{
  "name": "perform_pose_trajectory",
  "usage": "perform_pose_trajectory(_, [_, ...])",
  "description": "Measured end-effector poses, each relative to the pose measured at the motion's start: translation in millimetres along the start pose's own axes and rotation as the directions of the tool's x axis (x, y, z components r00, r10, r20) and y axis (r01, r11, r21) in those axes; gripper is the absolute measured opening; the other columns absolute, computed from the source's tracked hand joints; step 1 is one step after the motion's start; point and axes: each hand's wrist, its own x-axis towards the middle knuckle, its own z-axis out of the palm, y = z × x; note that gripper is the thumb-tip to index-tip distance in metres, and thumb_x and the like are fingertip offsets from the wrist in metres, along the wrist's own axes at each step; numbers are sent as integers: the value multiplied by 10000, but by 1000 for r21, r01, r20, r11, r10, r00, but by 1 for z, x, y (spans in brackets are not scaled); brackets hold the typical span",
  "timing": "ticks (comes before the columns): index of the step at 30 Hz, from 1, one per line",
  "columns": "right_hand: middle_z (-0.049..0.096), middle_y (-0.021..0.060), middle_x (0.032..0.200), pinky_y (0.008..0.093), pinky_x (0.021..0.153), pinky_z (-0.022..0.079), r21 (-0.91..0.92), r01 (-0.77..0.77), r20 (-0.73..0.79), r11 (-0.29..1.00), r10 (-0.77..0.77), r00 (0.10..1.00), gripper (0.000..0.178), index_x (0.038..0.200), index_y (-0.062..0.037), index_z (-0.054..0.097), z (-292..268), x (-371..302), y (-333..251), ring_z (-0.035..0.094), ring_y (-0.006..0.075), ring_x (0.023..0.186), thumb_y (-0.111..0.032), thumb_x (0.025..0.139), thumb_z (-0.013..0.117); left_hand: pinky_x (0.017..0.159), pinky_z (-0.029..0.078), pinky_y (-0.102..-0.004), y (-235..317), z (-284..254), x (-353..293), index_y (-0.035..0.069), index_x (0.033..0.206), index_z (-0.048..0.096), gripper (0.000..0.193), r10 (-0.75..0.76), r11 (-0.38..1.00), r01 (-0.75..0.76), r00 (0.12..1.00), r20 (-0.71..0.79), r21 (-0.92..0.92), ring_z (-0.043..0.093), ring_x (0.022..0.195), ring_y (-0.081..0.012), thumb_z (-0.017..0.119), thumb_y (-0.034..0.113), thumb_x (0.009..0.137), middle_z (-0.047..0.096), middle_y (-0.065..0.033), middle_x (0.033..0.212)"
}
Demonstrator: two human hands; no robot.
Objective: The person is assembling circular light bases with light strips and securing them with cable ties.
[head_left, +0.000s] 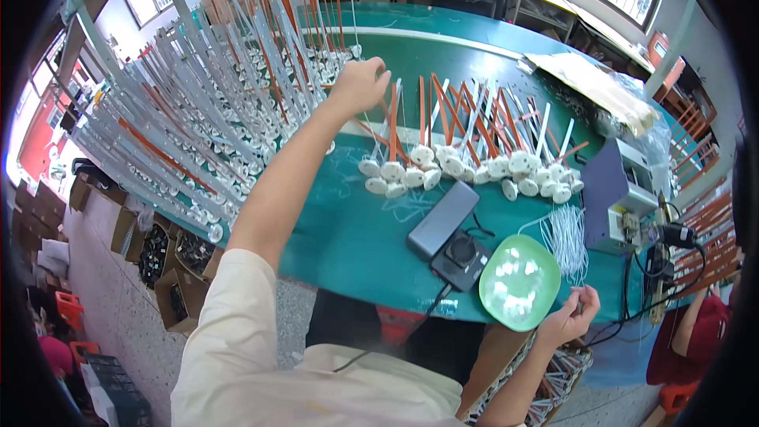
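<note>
My left hand (pixel 362 87) reaches far over the table, between a dense stand of upright strips and a loose pile. Its fingers are curled together, and what they hold, if anything, is hidden. Just beyond it a thin strip stands upright on a white round base (pixel 356 51). To its right lies the pile of orange and clear strips with white disc ends (pixel 455 164). My right hand (pixel 573 318) is at the near edge, beside a green dish (pixel 519 283) and a bundle of white cords (pixel 566 241). Its fingertips are pinched; anything between them is too small to name.
The stand of clear and orange strips on white bases (pixel 213 111) crowds the table's left. A grey box-shaped device (pixel 444 220) and a black device with a round knob (pixel 461 253) lie in the middle. A purple-grey machine (pixel 613 194) with cables stands right. Cartons (pixel 178 296) line the floor.
</note>
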Motion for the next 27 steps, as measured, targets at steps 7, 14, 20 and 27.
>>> perform_pose_trajectory(7, [565,40,790,220,566,366,79,-204,-53,976,209,976,158,1034,19,559,8,-6,7,494,84,682,-127,993,516,870,510,-480,-77,45,85,51,1189,601,403,-200,941,210,978,-63,264,649,939,-423,613,248,838,687,-237,946])
perform_pose_trajectory(14, [447,6,707,226,535,304,-16,-195,-90,981,193,977,109,965,12,549,4,-10,21,402,75,613,-91,980,516,904,523,-458,-80,56,126,29,1128,635,367,-508,820,497,860,-37,283,642,1029,-405,609,189,798,667,-228,1086])
perform_pose_trajectory(20, [445,4,694,224,539,312,26,-217,-117,976,218,969,92,953,16,544,-1,-15,5,403,71,610,-74,967,531,871,543,-456,-37,52,111,41,1012,687,249,-482,811,482,872,-89,331,659,1019,-378,630,167,805,680,-194,1066])
perform_pose_trajectory(27, [589,25,768,224,616,440,94,-223,-34,970,227,973,42,894,32,622,-3,16,-26,519,93,662,-6,905,608,785,549,-459,46,26,84,120,926,749,211,-160,961,206,959,-234,185,688,882,-366,667,191,745,707,-195,931])
